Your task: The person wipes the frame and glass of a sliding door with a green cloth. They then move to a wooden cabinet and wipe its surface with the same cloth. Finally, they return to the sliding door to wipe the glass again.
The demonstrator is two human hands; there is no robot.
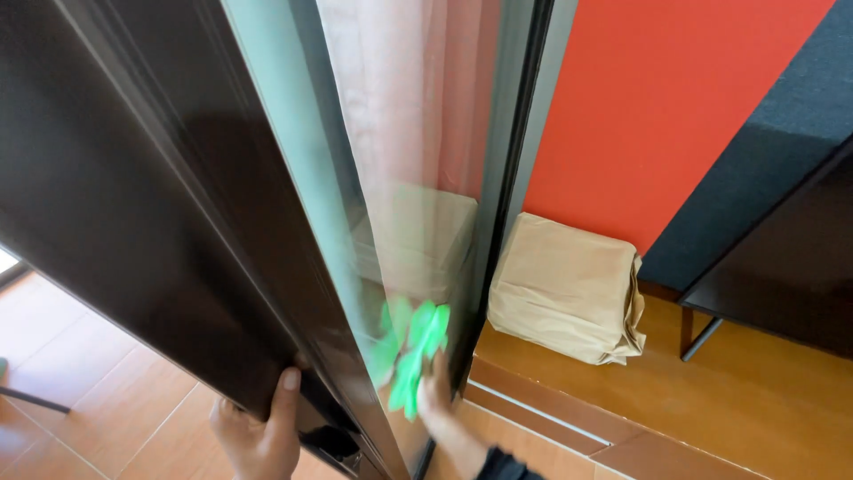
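Your left hand (258,436), nearest the camera, has its fingers wrapped around the lower edge of the dark door frame (151,204), thumb lying up its face. Your right hand (435,396), just right of that frame, presses a blurred green cloth (416,351) flat against the glass pane (400,160), fingers closed on the cloth. Wiping is at the pane's lower part, how much is already cleaned cannot be told; a brown paper-wrapped bundle (569,289) sits on the wooden floor (755,400) beyond the frame, against the red wall (675,98).
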